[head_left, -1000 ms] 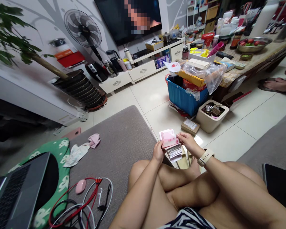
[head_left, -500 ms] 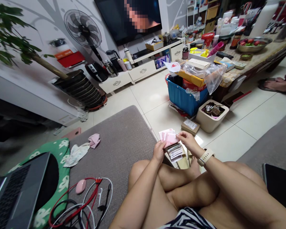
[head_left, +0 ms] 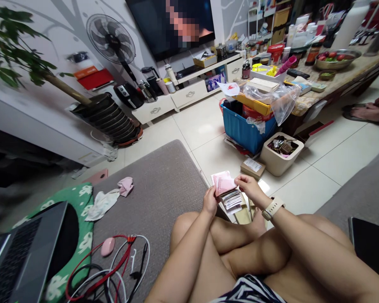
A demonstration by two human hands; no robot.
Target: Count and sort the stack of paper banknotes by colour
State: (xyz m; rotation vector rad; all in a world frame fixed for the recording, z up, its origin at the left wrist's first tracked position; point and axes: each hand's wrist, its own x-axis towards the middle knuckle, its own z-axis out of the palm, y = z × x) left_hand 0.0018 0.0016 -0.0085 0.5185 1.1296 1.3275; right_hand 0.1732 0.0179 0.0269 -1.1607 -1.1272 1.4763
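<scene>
1. Pink banknotes [head_left: 224, 185], overlapping, held up between both hands, in front of crossed legs [head_left: 249, 248].
2. Left hand [head_left: 210, 201]: narrow, gripping left edge of the banknotes.
3. Right hand [head_left: 249, 185]: narrow, fingertips pinching at right edge; exact note count, can't tell.
4. Dense stack of paper edges [head_left: 232, 201] just below the banknotes; support underneath not clear.
5. Pale watch [head_left: 273, 208] on right wrist.
6. Small brown box [head_left: 252, 168] on floor [head_left: 316, 172], near right hand, beside beige bin [head_left: 276, 163].
7. Tangled cables [head_left: 113, 273] on grey sofa [head_left: 158, 185], left side.
</scene>
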